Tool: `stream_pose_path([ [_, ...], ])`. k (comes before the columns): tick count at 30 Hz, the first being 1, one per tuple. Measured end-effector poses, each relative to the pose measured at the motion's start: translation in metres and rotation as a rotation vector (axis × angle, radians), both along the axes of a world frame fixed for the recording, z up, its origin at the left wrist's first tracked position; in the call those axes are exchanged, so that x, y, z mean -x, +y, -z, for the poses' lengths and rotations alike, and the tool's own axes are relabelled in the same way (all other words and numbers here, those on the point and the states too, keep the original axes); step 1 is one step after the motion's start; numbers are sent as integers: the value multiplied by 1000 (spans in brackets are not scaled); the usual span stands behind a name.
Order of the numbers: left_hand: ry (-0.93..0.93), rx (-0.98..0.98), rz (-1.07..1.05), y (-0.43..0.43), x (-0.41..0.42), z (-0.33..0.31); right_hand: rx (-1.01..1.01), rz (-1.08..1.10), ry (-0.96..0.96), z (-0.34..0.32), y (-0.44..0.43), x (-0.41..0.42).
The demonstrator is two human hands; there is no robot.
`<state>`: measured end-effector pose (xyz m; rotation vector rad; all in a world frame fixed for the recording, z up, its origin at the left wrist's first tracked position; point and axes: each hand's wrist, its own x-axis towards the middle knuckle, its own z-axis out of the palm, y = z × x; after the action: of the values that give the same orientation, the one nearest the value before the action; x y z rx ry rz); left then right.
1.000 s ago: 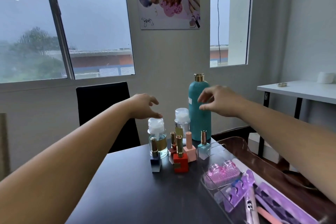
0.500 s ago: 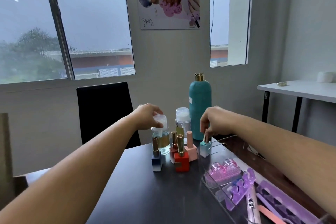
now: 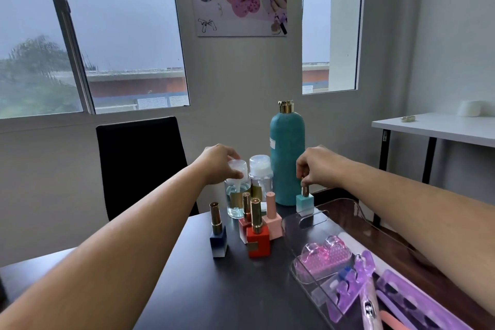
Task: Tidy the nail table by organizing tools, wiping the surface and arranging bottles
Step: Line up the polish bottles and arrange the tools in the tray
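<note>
My left hand [image 3: 218, 163] grips the white pump cap of a clear pump bottle [image 3: 235, 195] at the back of the dark table [image 3: 203, 289]. My right hand [image 3: 317, 166] pinches the cap of a small teal polish bottle [image 3: 304, 202] that stands beside a tall teal bottle [image 3: 287, 158]. A second clear pump bottle [image 3: 261, 173] stands between the hands. In front are a navy polish bottle [image 3: 218, 233], a red one [image 3: 257, 236], a pink one [image 3: 272, 218] and a darker red one [image 3: 246, 213].
A clear acrylic tray [image 3: 302, 218] at the right holds a pink toe separator [image 3: 318, 256], purple toe separators [image 3: 351, 289] and nail files [image 3: 407, 303]. A black chair [image 3: 139, 163] stands behind the table. A white side table [image 3: 434, 127] is at the far right.
Both hands came down from above the bottles. The left hand closed on the pump bottle's cap and the right hand on the teal polish bottle's cap. The view shifted slightly.
</note>
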<state>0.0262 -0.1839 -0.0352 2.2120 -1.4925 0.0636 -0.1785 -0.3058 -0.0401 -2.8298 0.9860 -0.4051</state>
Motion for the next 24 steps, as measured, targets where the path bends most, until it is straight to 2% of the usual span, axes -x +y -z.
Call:
stream_pose_path([
  [24, -10, 42, 4, 5, -3, 5, 90, 28, -27, 9, -6, -4],
])
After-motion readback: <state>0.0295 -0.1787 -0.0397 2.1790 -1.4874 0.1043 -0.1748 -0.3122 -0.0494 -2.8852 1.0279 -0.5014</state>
